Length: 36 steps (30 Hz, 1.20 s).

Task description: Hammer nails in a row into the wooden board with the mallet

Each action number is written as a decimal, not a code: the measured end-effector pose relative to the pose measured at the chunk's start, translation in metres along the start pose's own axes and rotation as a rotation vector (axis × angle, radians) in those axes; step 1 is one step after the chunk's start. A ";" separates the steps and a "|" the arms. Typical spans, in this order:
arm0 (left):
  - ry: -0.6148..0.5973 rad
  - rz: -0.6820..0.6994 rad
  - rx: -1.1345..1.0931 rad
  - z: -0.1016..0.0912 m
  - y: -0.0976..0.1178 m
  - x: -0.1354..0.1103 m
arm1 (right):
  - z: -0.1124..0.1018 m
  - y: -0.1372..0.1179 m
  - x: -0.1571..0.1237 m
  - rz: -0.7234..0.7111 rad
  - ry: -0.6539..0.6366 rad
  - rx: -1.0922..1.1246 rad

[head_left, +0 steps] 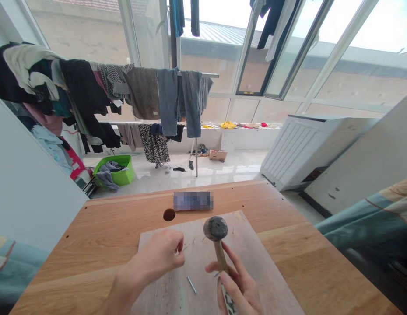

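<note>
In my right hand (pixel 238 280) is a mallet (pixel 215 229) with a dark round head and a wooden handle, its head raised over the pale board (pixel 256 253). A bit of a metal pin shows beside the right fingers. My left hand (pixel 162 251) is closed in a pinch above the board's left side, and a thin nail (pixel 187 247) sticks out by its fingertips. Several thin nails stand in the board toward its far side. One loose silver nail (pixel 192 285) lies on the board between my hands.
The board rests on a wooden table (pixel 101 232) with a round hole (pixel 169 214). Behind the board lies a blurred rectangular object (pixel 193 201). Beyond are a laundry rack with clothes (pixel 142 94), a green basket (pixel 123 176) and a white cabinet (pixel 298 146). Curtains (pixel 370 218) hang at right.
</note>
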<state>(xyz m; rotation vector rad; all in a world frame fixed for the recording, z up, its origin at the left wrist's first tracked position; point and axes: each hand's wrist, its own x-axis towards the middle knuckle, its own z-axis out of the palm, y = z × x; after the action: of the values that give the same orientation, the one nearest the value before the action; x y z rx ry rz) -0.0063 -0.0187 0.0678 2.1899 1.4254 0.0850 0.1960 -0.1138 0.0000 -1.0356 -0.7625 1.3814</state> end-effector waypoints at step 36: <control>0.193 0.183 -0.453 0.026 -0.031 0.019 | 0.005 -0.002 -0.001 -0.010 -0.039 -0.025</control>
<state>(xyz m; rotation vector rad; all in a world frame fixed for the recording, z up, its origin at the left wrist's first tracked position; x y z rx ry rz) -0.0149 -0.0027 0.0268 1.9596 1.1570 0.6355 0.1922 -0.1139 0.0041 -1.0253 -0.8143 1.3903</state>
